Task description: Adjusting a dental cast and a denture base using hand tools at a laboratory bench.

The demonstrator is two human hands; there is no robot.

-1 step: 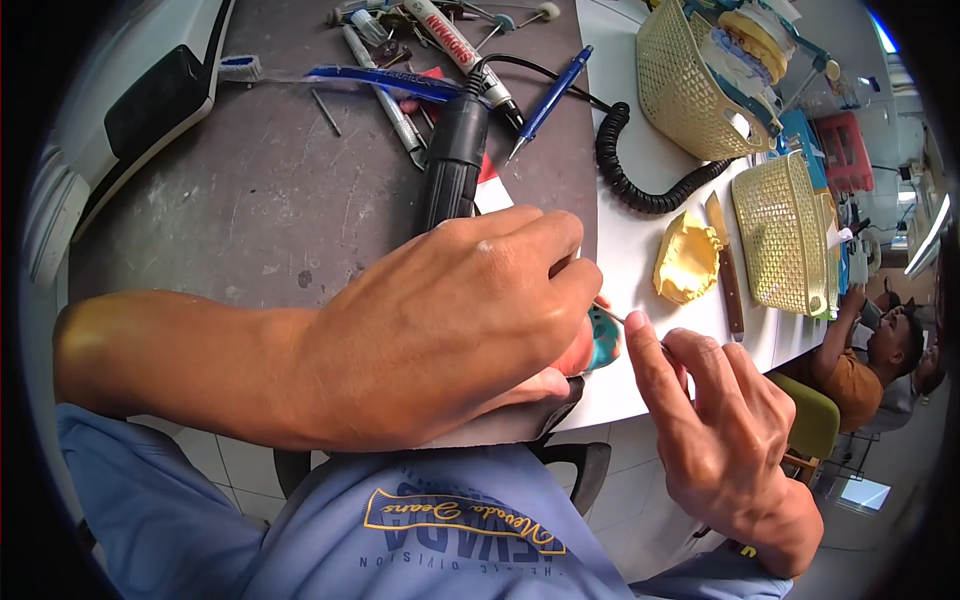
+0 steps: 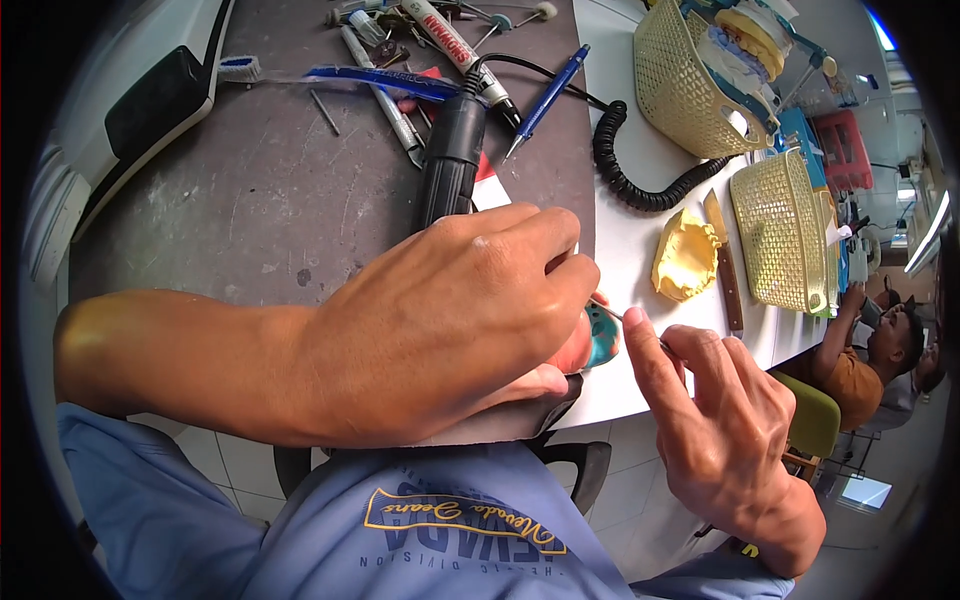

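Near the desk edge my left hand (image 2: 470, 310) is closed round a pink and teal piece (image 2: 601, 340), most of which it hides. In my right hand (image 2: 725, 435), fingers bent, is a thin metal instrument (image 2: 616, 312) whose tip reaches to that piece. A black cylindrical handpiece (image 2: 450, 165) with a coiled cord (image 2: 640, 195) lies just beyond my left hand. To the right of it, a yellow plaster dental cast (image 2: 685, 255) rests beside a wooden-handled knife (image 2: 730, 300).
Markers, pens and small tools (image 2: 440, 40) lie at the back of the grey mat (image 2: 210, 210). Two cream baskets (image 2: 775, 230), one holding casts, stand right. A pink container (image 2: 842, 150) is behind them. A co-worker in orange (image 2: 855, 390) sits at far right.
Almost nothing differs; the view has shifted very slightly, and both hands keep their hold on the piece and instrument.
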